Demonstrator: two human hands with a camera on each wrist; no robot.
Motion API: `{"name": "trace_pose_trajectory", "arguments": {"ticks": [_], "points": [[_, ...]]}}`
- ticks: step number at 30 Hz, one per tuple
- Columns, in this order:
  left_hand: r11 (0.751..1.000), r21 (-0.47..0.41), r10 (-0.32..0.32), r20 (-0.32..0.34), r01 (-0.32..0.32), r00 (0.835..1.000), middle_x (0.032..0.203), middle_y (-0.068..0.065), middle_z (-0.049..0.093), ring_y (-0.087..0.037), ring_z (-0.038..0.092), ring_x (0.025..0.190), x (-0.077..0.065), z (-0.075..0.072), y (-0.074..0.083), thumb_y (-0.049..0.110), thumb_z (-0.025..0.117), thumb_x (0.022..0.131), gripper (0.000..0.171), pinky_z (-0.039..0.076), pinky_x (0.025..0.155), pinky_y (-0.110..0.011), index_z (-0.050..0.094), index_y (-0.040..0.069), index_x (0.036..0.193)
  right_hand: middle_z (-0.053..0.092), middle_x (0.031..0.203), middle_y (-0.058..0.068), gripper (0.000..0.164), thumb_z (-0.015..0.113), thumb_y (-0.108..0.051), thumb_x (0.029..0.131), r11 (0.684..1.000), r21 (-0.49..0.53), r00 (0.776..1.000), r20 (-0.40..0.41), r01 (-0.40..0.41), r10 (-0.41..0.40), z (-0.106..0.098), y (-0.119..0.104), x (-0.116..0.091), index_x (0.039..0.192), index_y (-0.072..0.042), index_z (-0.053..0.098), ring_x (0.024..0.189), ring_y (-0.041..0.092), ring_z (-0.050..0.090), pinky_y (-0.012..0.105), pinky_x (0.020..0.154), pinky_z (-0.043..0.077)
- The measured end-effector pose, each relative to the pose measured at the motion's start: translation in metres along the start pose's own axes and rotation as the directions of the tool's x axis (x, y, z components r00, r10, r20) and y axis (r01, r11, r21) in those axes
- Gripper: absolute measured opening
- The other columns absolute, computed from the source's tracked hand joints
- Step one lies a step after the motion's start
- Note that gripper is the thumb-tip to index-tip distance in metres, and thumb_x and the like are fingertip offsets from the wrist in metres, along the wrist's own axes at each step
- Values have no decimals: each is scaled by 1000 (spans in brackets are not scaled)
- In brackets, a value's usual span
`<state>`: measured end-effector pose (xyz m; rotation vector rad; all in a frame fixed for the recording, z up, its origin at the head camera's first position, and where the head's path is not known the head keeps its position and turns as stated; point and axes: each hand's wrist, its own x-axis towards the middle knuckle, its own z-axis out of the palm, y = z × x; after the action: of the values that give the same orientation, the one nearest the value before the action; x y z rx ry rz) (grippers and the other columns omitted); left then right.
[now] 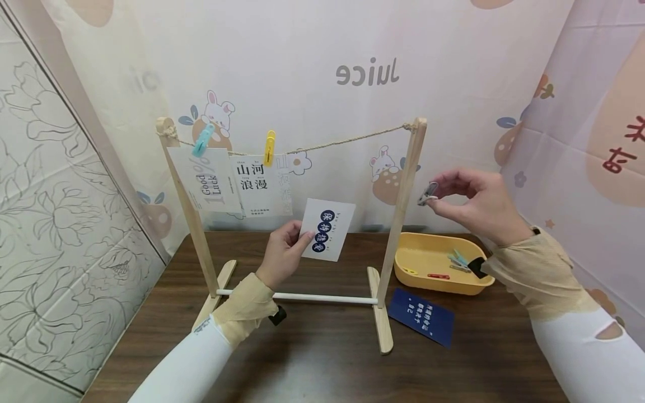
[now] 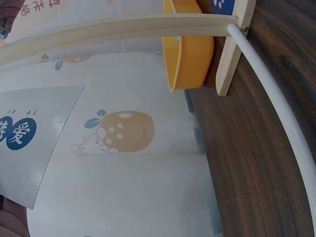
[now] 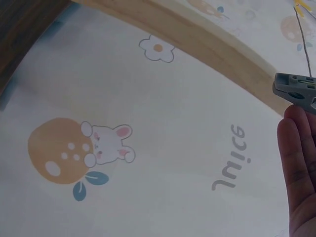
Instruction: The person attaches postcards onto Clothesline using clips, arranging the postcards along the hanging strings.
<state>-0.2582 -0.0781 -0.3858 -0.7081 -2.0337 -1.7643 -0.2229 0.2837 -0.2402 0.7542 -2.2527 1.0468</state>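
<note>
White sleeves [image 1: 178,364] nearest, left hand [image 1: 283,252] pinches a card [image 1: 332,224] by its edge, right hand [image 1: 476,201] a clip [image 1: 426,196].

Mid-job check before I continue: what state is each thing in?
White card: unclipped, gripped in left hand
Grey clothespin: pinched in right hand
Rope: strung, sagging slightly
Teal clothespin: clipped
Yellow clothespin: clipped
Good Luck card: pinned up, hanging
Middle card: pinned up, hanging
Blue card: lying on table
Orange tray: open, holding clothespins
</note>
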Motion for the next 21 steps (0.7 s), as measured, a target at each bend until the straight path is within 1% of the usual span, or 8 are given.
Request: {"name": "trace_pose_trajectory", "arguments": {"ticks": [2, 4, 7, 9, 10, 14, 17, 21], "points": [[1000, -3, 1, -3, -1, 1000, 100, -29, 79, -16, 77, 83, 1, 0, 2, -1, 68, 104, 9, 55, 64, -21, 70, -10, 106, 75, 95, -19, 33, 81, 17, 79, 1000, 9, 1000, -2, 13, -13, 0, -4, 0, 109, 3, 76, 84, -4, 71, 6, 80, 55], [1000, -4, 3, -8, -3, 1000, 100, -30, 79, -15, 75, 81, 1, 0, 3, -1, 68, 104, 9, 53, 63, -21, 69, -10, 107, 75, 95, -18, 34, 81, 17, 78, 1000, 21, 1000, -5, 23, -23, 1, -7, 0, 109, 4, 76, 84, -3, 72, 7, 81, 55], [1000, -18, 3, -18, -3, 1000, 100, -30, 78, -11, 72, 80, 3, 1, 5, -1, 67, 104, 11, 52, 64, -21, 69, -10, 109, 76, 93, -17, 35, 81, 19, 77, 998, 40, 999, -13, 50, -50, 2, -13, 2, 108, 4, 76, 84, -1, 73, 7, 81, 56], [1000, -24, 5, -26, -5, 1000, 101, -29, 78, -10, 72, 81, 5, 1, 6, 0, 67, 105, 11, 55, 66, -21, 69, -10, 110, 76, 92, -16, 34, 80, 20, 76, 996, 48, 997, -19, 69, -68, 2, -16, 3, 107, 5, 76, 83, -1, 73, 8, 81, 56], [1000, -29, 5, -30, -6, 1000, 102, -29, 78, -7, 72, 81, 6, 1, 7, 0, 67, 105, 12, 56, 67, -21, 69, -10, 111, 76, 92, -16, 34, 80, 21, 76, 995, 53, 997, -21, 80, -79, 2, -18, 5, 106, 5, 76, 83, -1, 73, 8, 81, 57], [999, -31, 9, -45, -10, 999, 104, -29, 79, -6, 72, 82, 10, 1, 11, 0, 67, 105, 12, 57, 69, -20, 69, -10, 112, 77, 93, -15, 35, 80, 21, 76, 994, 60, 995, -23, 94, -93, 3, -24, 7, 106, 5, 76, 84, 0, 74, 9, 82, 57], [999, -35, 4, -63, -6, 998, 103, -29, 78, -8, 72, 82, 12, 2, 14, 0, 68, 104, 12, 57, 69, -20, 68, -10, 110, 77, 94, -13, 35, 80, 21, 76, 992, 69, 995, -21, 101, -99, 5, -29, 9, 106, 5, 76, 84, 1, 74, 9, 83, 57], [999, -45, -9, -78, 6, 997, 105, -29, 78, -10, 71, 84, 16, 3, 20, 1, 68, 104, 12, 56, 70, -21, 67, -9, 110, 78, 94, -11, 35, 78, 24, 75, 987, 98, 992, -17, 125, -124, 9, -37, 13, 105, 7, 74, 85, 3, 76, 11, 83, 59]]}}
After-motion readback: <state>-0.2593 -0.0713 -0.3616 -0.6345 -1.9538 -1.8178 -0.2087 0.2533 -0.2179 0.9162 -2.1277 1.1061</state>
